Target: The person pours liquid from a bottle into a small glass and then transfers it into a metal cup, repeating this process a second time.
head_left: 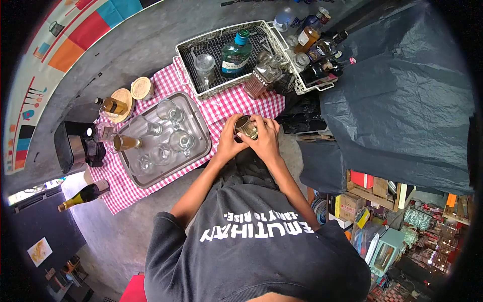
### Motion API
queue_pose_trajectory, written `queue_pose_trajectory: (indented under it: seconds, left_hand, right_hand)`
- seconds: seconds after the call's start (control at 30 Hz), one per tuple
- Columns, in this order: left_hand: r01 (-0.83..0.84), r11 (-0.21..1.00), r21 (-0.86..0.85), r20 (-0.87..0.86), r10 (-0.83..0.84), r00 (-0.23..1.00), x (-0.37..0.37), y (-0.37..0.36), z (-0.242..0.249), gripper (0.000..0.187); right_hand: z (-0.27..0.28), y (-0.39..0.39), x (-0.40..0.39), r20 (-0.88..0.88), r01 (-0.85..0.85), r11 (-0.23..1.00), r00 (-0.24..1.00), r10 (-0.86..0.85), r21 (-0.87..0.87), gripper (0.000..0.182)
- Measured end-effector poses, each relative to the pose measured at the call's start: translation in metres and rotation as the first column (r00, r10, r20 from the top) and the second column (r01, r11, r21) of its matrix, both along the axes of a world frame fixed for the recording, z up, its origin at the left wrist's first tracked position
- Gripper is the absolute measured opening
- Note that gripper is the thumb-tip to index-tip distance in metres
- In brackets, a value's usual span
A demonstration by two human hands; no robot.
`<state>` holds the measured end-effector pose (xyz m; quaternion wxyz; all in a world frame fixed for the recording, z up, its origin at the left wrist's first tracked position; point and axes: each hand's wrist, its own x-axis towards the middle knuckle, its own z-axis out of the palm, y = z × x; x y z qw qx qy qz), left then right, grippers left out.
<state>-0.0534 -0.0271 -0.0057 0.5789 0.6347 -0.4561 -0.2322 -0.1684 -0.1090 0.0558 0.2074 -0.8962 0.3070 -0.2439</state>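
Where everything stands: a grey counter (126,55), with a metal tray (195,108) on it as the landmark for the lines below.
Cloth: a red-and-white checked cloth (241,100) lies under the tray and reaches out past its right edge.
Basket: a white wire basket (187,59) sits beyond the tray, up and to its right, with a green bottle (235,53) lying inside.
Tray load: several clear glasses (173,113) stand in the tray, some close together.
Left hand (226,143): just right of the tray's near corner, fingers curled and clamped on the side of a small metal cup (245,127).
Right hand (265,138): a little further right of the tray, wrapped over the other side of the cup, fingers closed against it and nearly meeting the left hand's.
Metal cup: held between both hands at the cloth's near edge, right of the tray; its open mouth shows at the top, and whether it rests on the cloth or is lifted cannot be told.
Step in hand: by the look of it, a two-handed grip on the cup, perhaps a twist or a wipe.
Next move calls for: a firm hold and a careful path, since glass stands close on the tray side.
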Motion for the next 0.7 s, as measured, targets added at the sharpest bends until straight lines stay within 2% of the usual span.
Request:
queue_pose_trajectory:
  seconds: [0.43, 0.7]
  left_hand:
    - [-0.016, 0.999, -0.047, -0.066, 0.013, 0.998, -0.006, 0.005, -0.008, 0.083]
    - [-0.022, 0.999, -0.028, -0.028, 0.021, 0.999, -0.002, 0.011, -0.007, 0.084]
  right_hand:
    - [0.005, 0.004, -0.001, -0.026, -0.024, 1.0, 0.999, 0.024, -0.003, 0.057]
    - [0.002, 0.005, 0.002, -0.018, -0.037, 0.999, 0.999, 0.036, -0.023, 0.056]
